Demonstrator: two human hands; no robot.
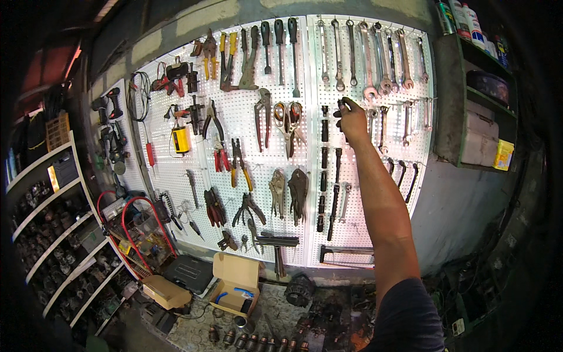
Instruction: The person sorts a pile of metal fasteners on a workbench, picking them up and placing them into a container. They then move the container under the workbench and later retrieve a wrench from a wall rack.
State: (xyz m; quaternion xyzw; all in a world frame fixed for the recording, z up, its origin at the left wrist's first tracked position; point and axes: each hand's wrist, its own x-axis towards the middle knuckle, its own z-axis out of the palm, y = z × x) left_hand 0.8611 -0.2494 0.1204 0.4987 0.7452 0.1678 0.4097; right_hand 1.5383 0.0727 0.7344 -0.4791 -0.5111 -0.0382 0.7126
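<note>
My right hand (pixel 354 122) is raised to the white pegboard (pixel 234 152), its fingers closed around a small dark piece whose kind I cannot make out. Just left of the hand hangs a column of black sockets (pixel 325 130). Below the fingers a dark ratchet-like bar (pixel 338 158) hangs on the board, with a longer black bar (pixel 333 211) under it. Combination wrenches (pixel 384 124) hang to the right of my wrist. A row of larger wrenches (pixel 369 61) runs above the hand. My left hand is out of view.
Pliers (pixel 213 120), scissors (pixel 288 126) and screwdrivers (pixel 280 53) hang on the left panel. Below is a cluttered bench with an open cardboard box (pixel 236 276). A green wall shelf (pixel 478 105) stands out at right, a parts rack (pixel 58 229) at left.
</note>
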